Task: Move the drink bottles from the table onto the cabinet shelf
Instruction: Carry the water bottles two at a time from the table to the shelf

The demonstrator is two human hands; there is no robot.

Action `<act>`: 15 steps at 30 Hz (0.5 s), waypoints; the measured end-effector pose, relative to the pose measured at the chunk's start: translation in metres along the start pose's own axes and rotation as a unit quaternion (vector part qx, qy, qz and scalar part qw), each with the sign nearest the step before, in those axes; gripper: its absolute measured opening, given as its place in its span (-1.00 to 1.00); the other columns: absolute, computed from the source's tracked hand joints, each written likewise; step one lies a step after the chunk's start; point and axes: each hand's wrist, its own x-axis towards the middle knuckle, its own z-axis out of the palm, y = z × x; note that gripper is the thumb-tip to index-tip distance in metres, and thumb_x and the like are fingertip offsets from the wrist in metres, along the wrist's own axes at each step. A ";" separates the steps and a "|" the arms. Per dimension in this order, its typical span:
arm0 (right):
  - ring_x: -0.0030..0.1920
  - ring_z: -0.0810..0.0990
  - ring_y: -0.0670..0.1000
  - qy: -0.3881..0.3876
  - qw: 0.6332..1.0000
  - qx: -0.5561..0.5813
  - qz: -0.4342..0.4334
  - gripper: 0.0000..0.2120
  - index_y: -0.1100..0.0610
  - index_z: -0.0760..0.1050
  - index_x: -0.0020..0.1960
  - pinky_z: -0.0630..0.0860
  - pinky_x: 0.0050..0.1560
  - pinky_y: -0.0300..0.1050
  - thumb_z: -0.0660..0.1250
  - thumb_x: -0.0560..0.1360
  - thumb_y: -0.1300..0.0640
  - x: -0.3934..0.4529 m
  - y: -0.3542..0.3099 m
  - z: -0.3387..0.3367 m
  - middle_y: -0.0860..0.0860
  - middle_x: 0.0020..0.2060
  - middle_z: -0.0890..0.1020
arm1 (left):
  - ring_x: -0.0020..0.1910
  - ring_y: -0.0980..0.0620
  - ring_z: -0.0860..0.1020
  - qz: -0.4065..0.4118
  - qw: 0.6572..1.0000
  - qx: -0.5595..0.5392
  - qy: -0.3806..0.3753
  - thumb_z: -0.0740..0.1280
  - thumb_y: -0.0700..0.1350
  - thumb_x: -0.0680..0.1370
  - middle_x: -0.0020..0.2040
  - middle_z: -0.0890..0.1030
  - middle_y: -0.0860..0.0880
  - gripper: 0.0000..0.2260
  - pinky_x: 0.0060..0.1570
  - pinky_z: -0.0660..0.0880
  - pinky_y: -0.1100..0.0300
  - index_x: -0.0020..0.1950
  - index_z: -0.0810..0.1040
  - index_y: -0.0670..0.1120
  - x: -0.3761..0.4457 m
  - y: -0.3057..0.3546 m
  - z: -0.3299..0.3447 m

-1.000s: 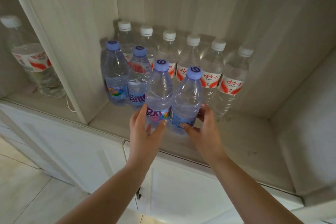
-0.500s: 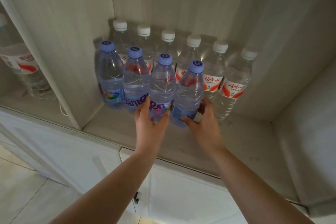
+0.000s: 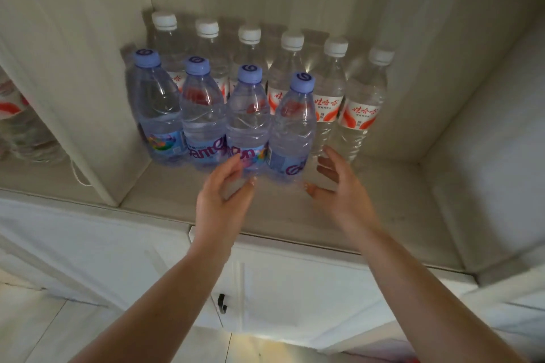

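Head camera view, looking forward and down into an open cabinet (image 3: 442, 53) of pale wood-grain panels, with a white cabinet door (image 3: 295, 289) and its dark handle (image 3: 221, 302) below, and pale floor tiles (image 3: 44, 333) at the bottom left

A wide cabinet shelf (image 3: 368, 215) fills the middle of the view. Along its back wall stands a row of six clear bottles with white caps (image 3: 362, 109) and red-and-white labels. In front of them, towards the left, stands a row of four blue-tinted bottles with lilac caps (image 3: 203, 115), upright and touching side by side, the leftmost close to the upright divider (image 3: 88, 97). To the left of that divider, in the next compartment, part of another red-labelled bottle (image 3: 17, 115) shows, blurred

Both hands reach in from below, loosened and holding nothing. The left hand (image 3: 221, 200) is just in front of the third blue bottle, fingers relaxed and apart; whether a fingertip touches the bottle cannot be told. The right hand (image 3: 345, 188) is spread beside the fourth blue bottle, clear of it

As a judgement, these two bottles look set down and let go, so this placing step seems complete. The right part of the front row has free shelf. No desk is in view, so how many bottles remain to be moved cannot be told
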 end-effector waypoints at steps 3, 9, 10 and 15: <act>0.22 0.51 -0.11 0.026 0.999 0.007 0.028 -0.38 0.01 0.36 0.37 0.50 -0.02 -0.42 0.48 0.37 0.20 -0.035 -0.003 -0.012 -0.01 0.25 0.52 | -0.02 0.36 0.60 -0.001 0.994 0.001 -0.106 0.41 -0.30 0.48 0.05 0.64 0.06 -0.67 -0.02 0.49 0.44 0.04 0.56 0.14 -0.011 0.003 0.000; 0.23 0.50 -0.21 0.129 0.986 0.003 0.100 -0.48 -0.06 0.41 0.31 0.41 -0.03 -0.53 0.46 0.40 0.16 -0.135 -0.012 -0.026 -0.11 0.21 0.54 | 0.05 0.27 0.60 -0.018 0.940 0.031 -0.339 0.44 -0.06 0.33 0.01 0.64 0.15 -0.73 0.07 0.51 0.29 -0.01 0.58 0.19 -0.035 0.011 0.026; 0.22 0.49 -0.24 0.153 0.981 0.000 0.118 -0.49 -0.11 0.41 0.28 0.42 -0.02 -0.54 0.46 0.40 0.13 -0.154 -0.012 -0.029 -0.14 0.20 0.54 | 0.05 0.27 0.59 -0.017 0.929 0.032 -0.369 0.43 -0.05 0.33 0.00 0.64 0.15 -0.73 0.08 0.50 0.28 -0.01 0.57 0.19 -0.043 0.011 0.032; 0.23 0.49 -0.20 0.305 0.928 -0.016 0.215 -0.50 -0.11 0.41 0.28 0.45 0.12 -0.41 0.45 0.39 0.11 -0.264 -0.015 -0.053 -0.15 0.20 0.54 | 0.10 0.28 0.56 -0.020 0.855 0.039 -0.517 0.46 -0.16 0.46 0.06 0.62 0.16 -0.73 -0.06 0.44 0.49 0.10 0.58 0.12 -0.113 0.011 0.062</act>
